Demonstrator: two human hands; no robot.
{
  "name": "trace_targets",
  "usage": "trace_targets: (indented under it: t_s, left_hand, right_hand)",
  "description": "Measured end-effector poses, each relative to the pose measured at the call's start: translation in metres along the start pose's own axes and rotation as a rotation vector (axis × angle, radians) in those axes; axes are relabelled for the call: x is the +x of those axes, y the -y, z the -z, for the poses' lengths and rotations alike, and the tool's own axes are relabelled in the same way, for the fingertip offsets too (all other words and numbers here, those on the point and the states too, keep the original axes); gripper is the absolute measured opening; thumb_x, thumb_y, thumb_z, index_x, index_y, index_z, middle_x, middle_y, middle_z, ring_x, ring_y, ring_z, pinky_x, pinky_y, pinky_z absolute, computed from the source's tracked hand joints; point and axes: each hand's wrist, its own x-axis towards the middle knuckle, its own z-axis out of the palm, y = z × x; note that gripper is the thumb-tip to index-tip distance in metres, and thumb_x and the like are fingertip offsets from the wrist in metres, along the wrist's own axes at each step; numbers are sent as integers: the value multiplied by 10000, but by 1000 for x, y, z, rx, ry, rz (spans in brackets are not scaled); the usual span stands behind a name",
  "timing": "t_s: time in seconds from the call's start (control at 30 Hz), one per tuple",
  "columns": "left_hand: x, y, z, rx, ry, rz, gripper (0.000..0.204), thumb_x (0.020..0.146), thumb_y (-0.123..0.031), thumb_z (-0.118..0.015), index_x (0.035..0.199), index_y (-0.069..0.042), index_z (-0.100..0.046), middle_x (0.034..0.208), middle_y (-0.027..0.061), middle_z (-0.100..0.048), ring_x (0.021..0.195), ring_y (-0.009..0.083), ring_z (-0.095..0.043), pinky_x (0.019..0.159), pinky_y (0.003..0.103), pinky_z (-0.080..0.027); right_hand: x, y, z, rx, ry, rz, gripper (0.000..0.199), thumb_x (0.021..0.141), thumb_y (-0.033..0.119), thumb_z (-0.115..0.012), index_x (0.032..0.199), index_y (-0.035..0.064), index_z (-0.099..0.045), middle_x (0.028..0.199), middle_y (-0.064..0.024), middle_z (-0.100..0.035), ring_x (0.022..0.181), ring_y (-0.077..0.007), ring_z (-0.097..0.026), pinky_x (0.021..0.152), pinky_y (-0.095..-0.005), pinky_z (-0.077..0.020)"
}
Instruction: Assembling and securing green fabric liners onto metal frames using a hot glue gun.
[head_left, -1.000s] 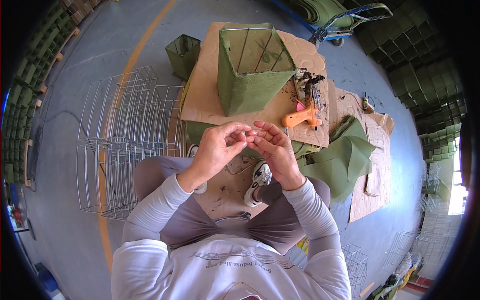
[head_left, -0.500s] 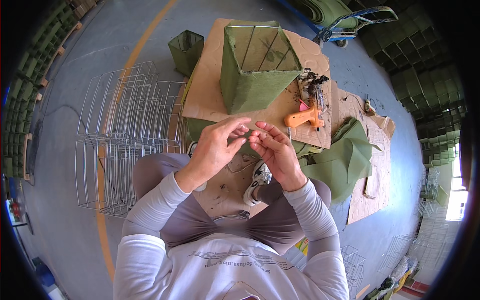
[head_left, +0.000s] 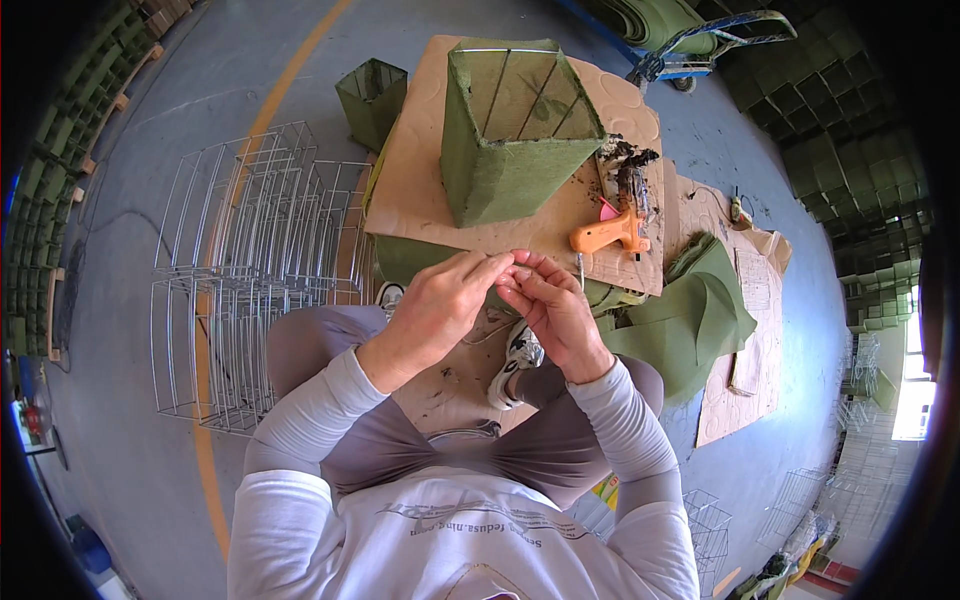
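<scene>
My left hand [head_left: 432, 312] and my right hand [head_left: 549, 308] meet at the fingertips above my lap. Both sets of fingers are pinched together; whatever lies between them is too small to make out. Just beyond them a green fabric-covered box on a wire frame [head_left: 520, 180] stands on a cardboard-topped surface [head_left: 410, 200], its open end facing up. To the right of that box lies an orange glue gun [head_left: 603, 235], near a dark, crusted residue [head_left: 632, 165].
Bare wire frames [head_left: 260, 290] are stacked on the floor at left. A smaller green box [head_left: 372, 105] stands behind. Green fabric sheets [head_left: 680, 325] lie at right beside flat cardboard [head_left: 765, 370]. A blue cart [head_left: 690, 60] holds rolled green material. Green boxes [head_left: 850, 150] are stacked far right.
My left hand has moved right, closing the gap so its fingertips now meet those of my right hand. Its fingers have drawn together into a pinch.
</scene>
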Motion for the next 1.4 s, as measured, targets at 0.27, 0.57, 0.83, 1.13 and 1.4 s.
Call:
trace_targets:
  t_s: [0.27,0.57,0.83,1.13,1.4]
  left_hand:
    - [1,4,9,-44,103,14,414,790,67,-593,1201,17,-597,944,161,-664,864,319,-663,760,399,-545]
    - [3,11,10,115,48,130,375,833,77,-619,1194,-24,-607,921,136,-672,961,315,-652,828,409,-515]
    - [3,3,9,-213,85,229,408,801,73,-654,1195,-18,-598,962,133,-670,878,297,-666,788,379,-534]
    - [9,-8,6,-251,56,259,358,807,19,-707,1156,-35,-647,861,114,-668,778,238,-675,724,344,-535]
    - [0,1,3,-62,83,168,352,814,72,-684,1159,10,-649,884,124,-673,813,221,-670,756,337,-526]
  right_hand:
    - [-3,2,-6,-29,41,-72,288,976,-19,-495,1258,-71,-468,1089,-172,-640,1054,-263,-664,951,-334,-557]
    - [-3,4,0,-33,-20,-69,284,995,53,-488,1267,-30,-493,1047,-122,-642,969,-203,-643,901,-323,-520]
    - [3,-2,6,9,72,-81,259,1008,100,-479,1242,-3,-522,956,-50,-629,892,-146,-604,877,-295,-487]
    - [-4,-3,-8,-49,2,-8,273,967,46,-514,1231,-26,-519,998,-93,-642,950,-183,-630,921,-331,-510]
    - [14,-25,2,106,76,-94,247,918,17,-599,1153,-19,-535,1028,-132,-684,904,-192,-685,869,-312,-574]
